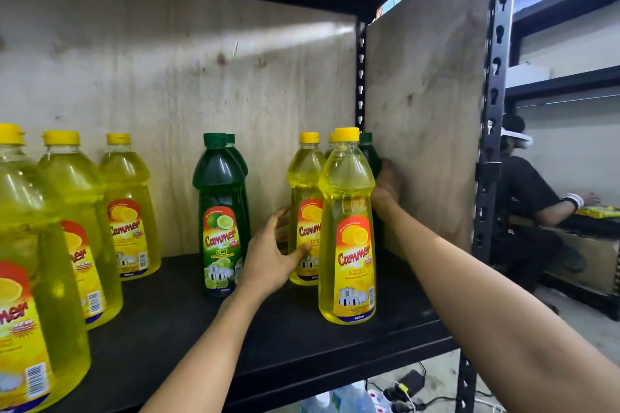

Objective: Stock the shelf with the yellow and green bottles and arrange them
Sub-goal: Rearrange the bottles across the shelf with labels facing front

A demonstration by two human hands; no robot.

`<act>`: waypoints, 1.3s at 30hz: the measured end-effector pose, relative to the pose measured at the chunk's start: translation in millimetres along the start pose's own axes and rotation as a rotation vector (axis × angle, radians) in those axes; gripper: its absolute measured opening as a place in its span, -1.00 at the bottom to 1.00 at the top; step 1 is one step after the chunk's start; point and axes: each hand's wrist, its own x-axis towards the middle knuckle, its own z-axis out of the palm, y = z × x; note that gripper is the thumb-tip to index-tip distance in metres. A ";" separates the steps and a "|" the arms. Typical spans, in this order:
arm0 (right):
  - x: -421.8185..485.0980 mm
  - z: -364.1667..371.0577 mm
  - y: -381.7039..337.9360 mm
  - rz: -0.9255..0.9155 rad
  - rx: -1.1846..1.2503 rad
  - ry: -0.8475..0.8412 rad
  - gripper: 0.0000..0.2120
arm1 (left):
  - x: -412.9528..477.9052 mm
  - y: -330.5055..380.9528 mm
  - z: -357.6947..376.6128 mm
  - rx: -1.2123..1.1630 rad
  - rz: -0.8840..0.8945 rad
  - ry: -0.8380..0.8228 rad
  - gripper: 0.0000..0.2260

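On the black shelf (pixel 188 318) stand three large yellow bottles at the left (pixel 131 204). Two green lime bottles stand one behind the other in the middle (pixel 219 211). At the right a yellow bottle (pixel 347 228) stands in front, with another yellow bottle (pixel 303 184) behind it to the left. My left hand (pixel 271 251) wraps around the lower part of that rear yellow bottle. My right hand (pixel 385 184) reaches behind the front yellow bottle and grips a green bottle (pixel 369 154) by the plywood side wall; most of that green bottle is hidden.
Plywood panels (pixel 422 111) close the shelf's back and right side. A black metal upright (pixel 493 111) stands at the right front corner. Beyond it a person in black (pixel 530 204) crouches at another rack. Cables and a power strip (pixel 402 389) lie on the floor below.
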 end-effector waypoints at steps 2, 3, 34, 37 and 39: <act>-3.0 -2.6 -2.3 -0.001 -0.013 0.009 -0.55 | -1.9 -0.9 0.7 0.033 0.021 0.007 -0.27; -6.0 -5.2 -4.5 0.002 -0.007 0.024 -0.51 | -3.1 -1.1 0.7 0.045 0.028 0.010 -0.27; -202.3 -128.1 -68.1 -0.169 -0.146 0.390 -0.12 | -125.4 135.3 -10.6 -0.224 0.041 -0.052 -0.48; -219.4 -131.8 -80.2 -0.188 -0.138 0.348 -0.11 | -132.9 140.1 2.1 -0.095 -0.025 -0.169 -0.21; -230.4 -131.0 -88.7 -0.203 -0.126 0.324 -0.11 | -138.3 139.5 5.1 -0.108 -0.057 -0.155 -0.18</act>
